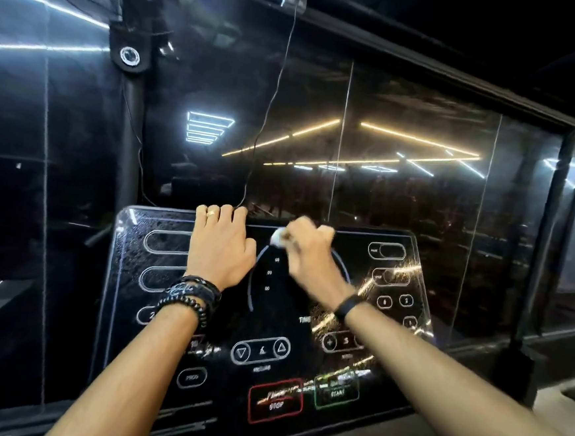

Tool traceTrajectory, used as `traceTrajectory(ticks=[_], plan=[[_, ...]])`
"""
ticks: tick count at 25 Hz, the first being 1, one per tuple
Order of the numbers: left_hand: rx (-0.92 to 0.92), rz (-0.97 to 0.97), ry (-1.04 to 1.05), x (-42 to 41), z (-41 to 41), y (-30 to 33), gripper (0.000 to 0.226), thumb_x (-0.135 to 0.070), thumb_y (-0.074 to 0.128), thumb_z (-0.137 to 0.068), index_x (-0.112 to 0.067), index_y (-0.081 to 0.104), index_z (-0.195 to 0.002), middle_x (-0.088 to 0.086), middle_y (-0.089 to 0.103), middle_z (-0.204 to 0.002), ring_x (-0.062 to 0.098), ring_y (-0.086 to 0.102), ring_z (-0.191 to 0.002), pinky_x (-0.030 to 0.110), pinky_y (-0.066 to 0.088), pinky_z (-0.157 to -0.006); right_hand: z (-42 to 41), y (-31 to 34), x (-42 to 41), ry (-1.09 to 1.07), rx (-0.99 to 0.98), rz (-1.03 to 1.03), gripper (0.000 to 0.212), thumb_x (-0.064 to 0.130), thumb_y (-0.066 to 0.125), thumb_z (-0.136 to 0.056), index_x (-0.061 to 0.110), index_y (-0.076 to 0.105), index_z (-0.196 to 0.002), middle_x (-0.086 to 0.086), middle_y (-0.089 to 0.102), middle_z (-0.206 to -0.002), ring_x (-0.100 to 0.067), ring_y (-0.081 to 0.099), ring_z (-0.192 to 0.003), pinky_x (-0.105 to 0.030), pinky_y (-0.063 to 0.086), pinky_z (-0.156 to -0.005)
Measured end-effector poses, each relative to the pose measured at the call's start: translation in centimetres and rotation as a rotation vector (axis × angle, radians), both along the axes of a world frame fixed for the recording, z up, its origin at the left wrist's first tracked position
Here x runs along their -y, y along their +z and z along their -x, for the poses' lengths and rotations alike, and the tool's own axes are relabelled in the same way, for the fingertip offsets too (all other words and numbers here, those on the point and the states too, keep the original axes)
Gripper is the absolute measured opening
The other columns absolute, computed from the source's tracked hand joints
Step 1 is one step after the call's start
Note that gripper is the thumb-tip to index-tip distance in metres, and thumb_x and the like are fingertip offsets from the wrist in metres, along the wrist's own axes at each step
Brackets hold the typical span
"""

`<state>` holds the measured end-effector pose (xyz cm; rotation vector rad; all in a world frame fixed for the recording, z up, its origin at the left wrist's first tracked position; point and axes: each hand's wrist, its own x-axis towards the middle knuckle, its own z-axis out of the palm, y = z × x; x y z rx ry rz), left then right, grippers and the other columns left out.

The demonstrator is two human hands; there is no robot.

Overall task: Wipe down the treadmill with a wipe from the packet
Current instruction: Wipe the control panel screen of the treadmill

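Note:
The treadmill's black glossy console [271, 319] fills the lower middle, with outlined buttons, a red STOP and a green START. My left hand [220, 247] rests on the console's upper left, its fingers curled over the top edge. My right hand [307, 253], blurred by motion, grips a small bunched white wipe [278, 237] and presses it against the console's upper centre. Only a bit of the wipe shows past my fingers. The wipe packet is not in view.
A dark reflective glass wall [387, 157] stands right behind the console, mirroring ceiling lights. A thin cable [270, 113] hangs from a box above down to the console top. A black post [131, 136] rises at left.

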<state>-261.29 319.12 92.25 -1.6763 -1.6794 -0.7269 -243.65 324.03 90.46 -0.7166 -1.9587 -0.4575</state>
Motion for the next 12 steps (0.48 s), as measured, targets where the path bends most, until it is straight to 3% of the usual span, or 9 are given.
traceTrajectory(ticks=[2,5,6,9,10,12], plan=[[0.030,0.041,0.061,-0.1,-1.0,0.6,0.055,-0.041,0.025,-0.080,-0.011,0.058,-0.113,0.012,0.062,-0.111,0.038,0.053,-0.107,0.054,0.030,-0.105,-3.0,-1.1,-0.5,0.052,0.121,-0.068,0.028,0.001,0.058,-0.088,0.028,0.060,-0.092,0.013,0.058,-0.093,-0.009,0.054,-0.083,-0.042,0.034,-0.078],[0.008,0.110,-0.032,-1.3,-3.4,1.8,0.078,-0.052,0.007,-0.078,-0.016,0.053,-0.130,0.006,0.060,-0.126,0.030,0.049,-0.121,0.052,0.022,-0.112,-6.4,2.2,-3.5,-0.072,-0.253,0.108,0.028,0.007,0.056,-0.088,0.035,0.058,-0.088,0.010,0.061,-0.094,-0.017,0.060,-0.085,-0.039,0.029,-0.078],[0.000,0.140,-0.057,-1.6,-4.4,2.0,0.086,-0.056,0.003,-0.077,-0.017,0.049,-0.138,0.006,0.058,-0.130,0.028,0.047,-0.126,0.051,0.023,-0.112,-6.5,2.4,-3.4,-0.109,-0.247,0.101,0.028,0.005,0.056,-0.087,0.032,0.059,-0.088,0.008,0.060,-0.093,-0.020,0.060,-0.086,-0.038,0.025,-0.077],[-0.075,0.129,0.026,-2.6,-6.4,1.5,0.096,-0.073,-0.003,-0.080,-0.021,0.036,-0.151,0.008,0.055,-0.132,0.029,0.045,-0.128,0.053,0.027,-0.105,-6.6,-0.6,-2.7,0.000,0.113,-0.077,0.025,0.001,0.054,-0.087,0.023,0.062,-0.094,0.009,0.058,-0.094,-0.016,0.058,-0.088,-0.041,0.029,-0.078],[-0.101,0.118,0.053,-2.6,-6.6,1.2,0.099,-0.078,-0.005,-0.080,-0.022,0.036,-0.151,0.008,0.054,-0.130,0.030,0.045,-0.126,0.054,0.027,-0.105,-7.6,-0.3,-2.8,0.010,0.131,-0.080,0.024,0.002,0.055,-0.089,0.023,0.063,-0.095,0.010,0.058,-0.094,-0.015,0.058,-0.088,-0.041,0.028,-0.078],[-0.097,0.105,0.043,-2.7,-6.3,0.8,0.099,-0.082,-0.005,-0.079,-0.023,0.040,-0.145,0.007,0.054,-0.125,0.029,0.046,-0.123,0.054,0.025,-0.106,-9.4,1.7,-4.3,-0.097,-0.160,0.024,0.022,0.003,0.058,-0.092,0.024,0.065,-0.091,0.010,0.058,-0.093,-0.017,0.056,-0.088,-0.038,0.024,-0.077]])
